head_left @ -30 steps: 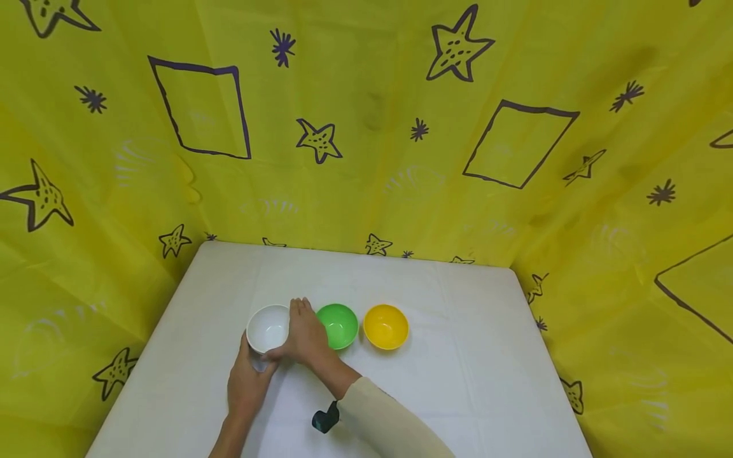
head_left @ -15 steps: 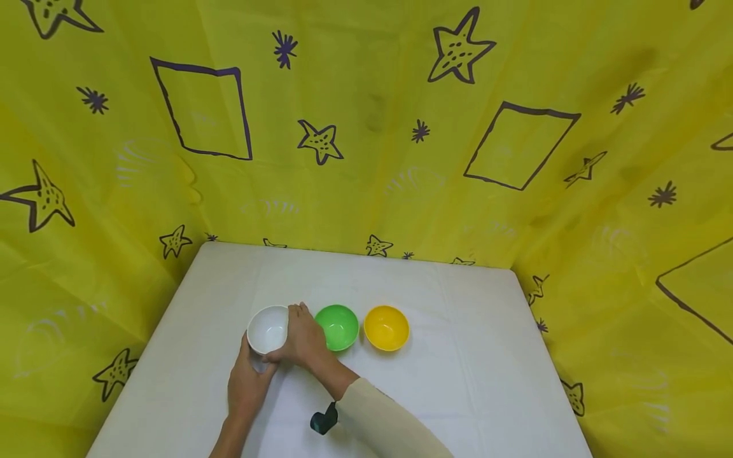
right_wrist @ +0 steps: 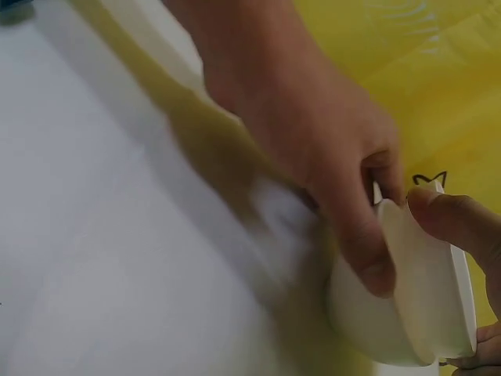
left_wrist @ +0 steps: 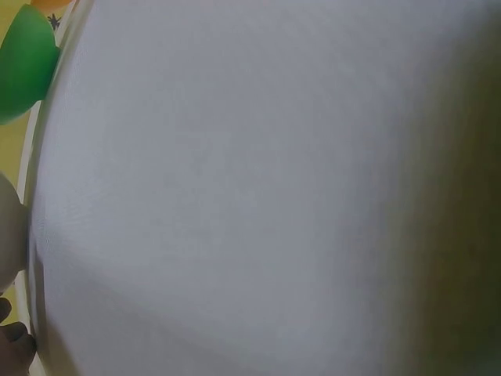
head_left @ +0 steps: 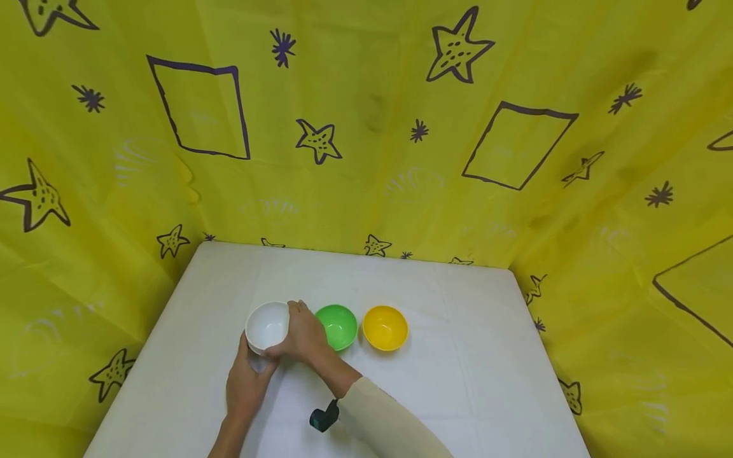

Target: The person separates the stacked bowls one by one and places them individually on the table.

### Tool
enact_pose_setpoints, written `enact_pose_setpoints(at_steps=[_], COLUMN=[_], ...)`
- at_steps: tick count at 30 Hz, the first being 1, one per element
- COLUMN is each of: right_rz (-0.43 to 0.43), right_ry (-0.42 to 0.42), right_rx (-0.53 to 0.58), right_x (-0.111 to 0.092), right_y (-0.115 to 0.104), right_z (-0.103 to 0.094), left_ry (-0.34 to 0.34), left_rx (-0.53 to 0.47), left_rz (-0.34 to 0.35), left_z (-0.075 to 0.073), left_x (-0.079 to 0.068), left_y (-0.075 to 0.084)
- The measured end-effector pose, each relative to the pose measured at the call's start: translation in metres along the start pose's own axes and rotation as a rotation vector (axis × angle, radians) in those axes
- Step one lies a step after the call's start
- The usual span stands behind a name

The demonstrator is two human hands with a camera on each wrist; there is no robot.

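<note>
In the head view, a white bowl [head_left: 267, 326] is held at the left end of a row of bowls. In the right wrist view two white rims show, one bowl [right_wrist: 442, 290] sitting partly inside another [right_wrist: 360, 313]. My left hand [head_left: 246, 385] grips the outer bowl from the near left side, its thumb along the wall. My right hand [head_left: 303, 334] holds the inner bowl by its right rim, thumb at the near side. A green bowl [head_left: 338, 327] stands just right of my right hand, partly hidden by it. The left wrist view catches only the white bowl's side [left_wrist: 9, 235] and some fingertips.
A yellow bowl [head_left: 386, 327] stands right of the green one. All are on a white-covered table [head_left: 458, 369]. Yellow curtains [head_left: 366, 191] with starfish drawings enclose its back and sides. A dark piece [head_left: 324, 416] sits at my right wrist.
The inner white bowl has risen slightly, so a second rim shows at its near edge. Both hands keep their hold. The green and yellow bowls stay put.
</note>
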State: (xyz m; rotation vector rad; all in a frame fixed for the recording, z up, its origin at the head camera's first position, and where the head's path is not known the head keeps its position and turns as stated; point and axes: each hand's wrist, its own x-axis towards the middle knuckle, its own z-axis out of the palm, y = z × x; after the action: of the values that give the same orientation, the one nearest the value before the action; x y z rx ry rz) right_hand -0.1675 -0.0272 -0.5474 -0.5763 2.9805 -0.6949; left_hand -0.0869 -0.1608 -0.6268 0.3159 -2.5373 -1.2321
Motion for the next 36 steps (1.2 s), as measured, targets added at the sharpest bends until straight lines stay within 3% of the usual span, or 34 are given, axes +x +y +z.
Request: enact_pose_setpoints(at_steps=[12, 22, 30, 36], right_rz=[0.068, 0.154, 0.202, 0.238], right_ry=[0.082, 0.161, 0.205, 0.251], right_rx=[0.173, 0.345, 0.376, 0.379], right_x=[-0.006, -0.019, -0.028, -0.039], right_y=[0.008, 0.033, 0.057, 0.075], right_z=[-0.035, -0.069, -0.095, -0.109], left_ry=[0.004, 0.003, 0.019, -0.011], left_rx=[0.016, 0.003, -0.006, -0.012], left_rz=[-0.004, 0.022, 0.028, 0.001], left_z=[-0.001, 0.001, 0.001, -0.002], left_x=[0.001, 0.000, 0.001, 0.001], left_y=[0.004, 0.003, 0.001, 0.005])
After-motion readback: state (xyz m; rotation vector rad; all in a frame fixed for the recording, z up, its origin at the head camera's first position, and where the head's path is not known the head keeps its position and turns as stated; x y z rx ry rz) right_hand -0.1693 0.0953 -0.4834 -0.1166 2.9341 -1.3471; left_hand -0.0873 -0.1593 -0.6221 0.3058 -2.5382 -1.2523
